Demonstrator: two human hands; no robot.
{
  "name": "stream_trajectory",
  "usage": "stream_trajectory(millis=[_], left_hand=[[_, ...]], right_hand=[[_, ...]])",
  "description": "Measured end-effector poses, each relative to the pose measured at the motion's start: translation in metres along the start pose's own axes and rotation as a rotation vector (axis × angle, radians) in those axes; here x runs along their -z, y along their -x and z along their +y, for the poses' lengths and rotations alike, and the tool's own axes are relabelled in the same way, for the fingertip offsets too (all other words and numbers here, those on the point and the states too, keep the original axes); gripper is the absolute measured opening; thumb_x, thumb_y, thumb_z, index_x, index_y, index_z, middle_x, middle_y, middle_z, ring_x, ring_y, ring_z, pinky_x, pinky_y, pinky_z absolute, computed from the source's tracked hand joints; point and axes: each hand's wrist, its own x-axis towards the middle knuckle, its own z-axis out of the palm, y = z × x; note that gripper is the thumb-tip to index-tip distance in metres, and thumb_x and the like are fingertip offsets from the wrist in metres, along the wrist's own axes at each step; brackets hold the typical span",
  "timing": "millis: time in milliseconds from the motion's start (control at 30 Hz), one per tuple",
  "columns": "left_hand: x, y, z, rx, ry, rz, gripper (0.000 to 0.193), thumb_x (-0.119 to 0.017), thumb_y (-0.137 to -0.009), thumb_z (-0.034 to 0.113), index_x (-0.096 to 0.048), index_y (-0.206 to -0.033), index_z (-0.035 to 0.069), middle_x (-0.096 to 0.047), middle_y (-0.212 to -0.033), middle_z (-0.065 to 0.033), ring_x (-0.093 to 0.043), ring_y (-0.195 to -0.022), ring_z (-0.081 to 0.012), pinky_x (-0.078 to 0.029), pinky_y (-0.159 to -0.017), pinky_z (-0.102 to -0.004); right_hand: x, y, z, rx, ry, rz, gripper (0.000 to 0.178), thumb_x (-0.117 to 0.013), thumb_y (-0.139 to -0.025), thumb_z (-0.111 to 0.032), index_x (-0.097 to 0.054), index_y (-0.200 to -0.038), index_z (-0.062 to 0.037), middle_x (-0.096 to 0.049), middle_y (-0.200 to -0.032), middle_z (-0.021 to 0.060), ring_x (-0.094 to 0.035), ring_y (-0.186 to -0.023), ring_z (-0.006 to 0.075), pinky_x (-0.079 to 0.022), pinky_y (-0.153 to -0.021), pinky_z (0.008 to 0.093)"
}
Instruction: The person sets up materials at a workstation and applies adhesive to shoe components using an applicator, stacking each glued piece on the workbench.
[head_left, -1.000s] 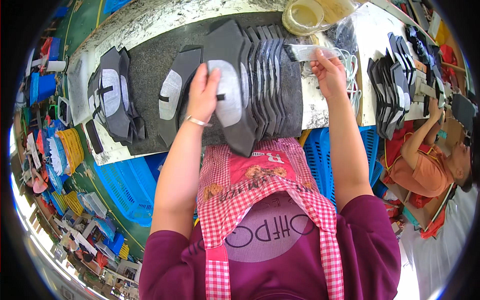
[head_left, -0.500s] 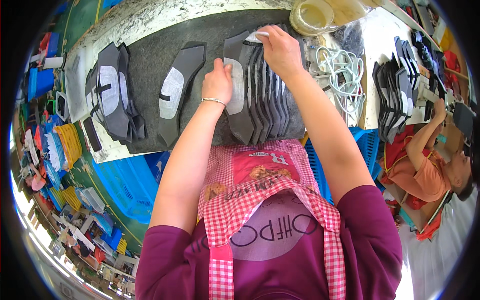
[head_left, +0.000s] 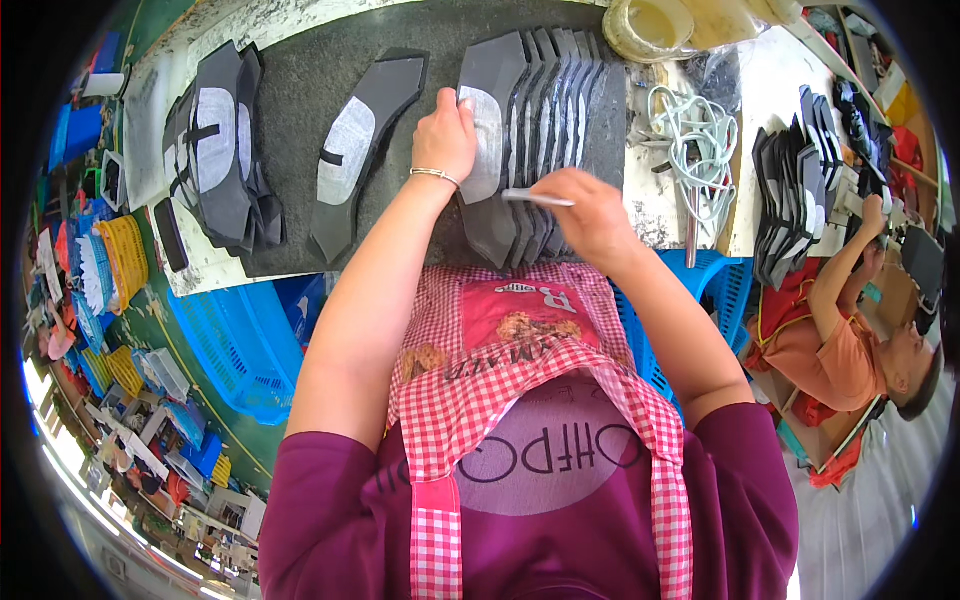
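A fanned row of dark curved flat pieces (head_left: 490, 60) lies overlapping on the black work mat, and their long edges show side by side. My left hand (head_left: 445, 138) is closed at the left edge of the leftmost piece, thumb and fingers next to its pale grey patch (head_left: 482, 150). Closed over the near part of the row, my right hand (head_left: 590, 215) grips a slim pale tool (head_left: 538, 197). The tool's tip meets the pieces; its exact kind is unclear. To the left lies a single dark piece (head_left: 385, 90) with a grey patch and a small black strip.
A stack of similar pieces (head_left: 225, 205) sits at the mat's left end. At the far right of the mat stands a pale tub (head_left: 650, 28), with a tangled white cord (head_left: 690, 150) nearer. Blue baskets (head_left: 230, 350) are below the table; another person (head_left: 830, 310) works at right.
My right hand has swept from the far end of the row toward me with the pale tool. My left hand stays at the leftmost piece's edge. The view has shifted slightly.
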Motion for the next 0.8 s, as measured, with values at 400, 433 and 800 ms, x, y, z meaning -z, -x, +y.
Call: stream_trajectory(millis=[400, 433, 800], left_hand=[[0.011, -0.035, -0.033, 0.202, 0.540, -0.546, 0.021, -0.051, -0.087, 0.013, -0.058, -0.104, 0.001, -0.064, -0.092, -0.0174, -0.060, -0.088, -0.0316, -0.046, -0.083, -0.0403], [0.018, -0.032, -0.032, 0.193, 0.543, -0.548, 0.021, -0.051, -0.087, 0.013, -0.058, -0.104, 0.001, -0.064, -0.092, -0.0174, -0.060, -0.088, -0.0316, -0.046, -0.083, -0.0403], [0.116, -0.019, -0.068, 0.121, -0.379, -0.167, 0.075, -0.083, -0.056, 0.048, -0.059, -0.104, -0.004, -0.060, -0.103, -0.0247, -0.059, -0.102, -0.0392, -0.047, -0.087, -0.0423]], right_hand=[[-0.032, -0.024, -0.017, 0.273, 0.210, -0.050, 0.019, -0.056, -0.068, -0.002, -0.055, -0.086, -0.0091, -0.059, -0.087, 0.0061, -0.060, -0.079, 0.0253, -0.051, -0.064, 0.0361], [-0.033, -0.010, -0.021, 0.205, 0.231, -0.217, 0.019, -0.056, -0.067, -0.003, -0.055, -0.086, -0.0090, -0.059, -0.087, 0.0067, -0.059, -0.079, 0.0258, -0.051, -0.064, 0.0372], [0.109, -0.086, 0.113, -0.298, 0.363, 0.786, 0.018, -0.064, -0.088, -0.019, -0.068, -0.098, -0.0050, -0.067, -0.075, 0.0051, -0.063, -0.067, 0.0111, -0.048, -0.064, 0.0245]])
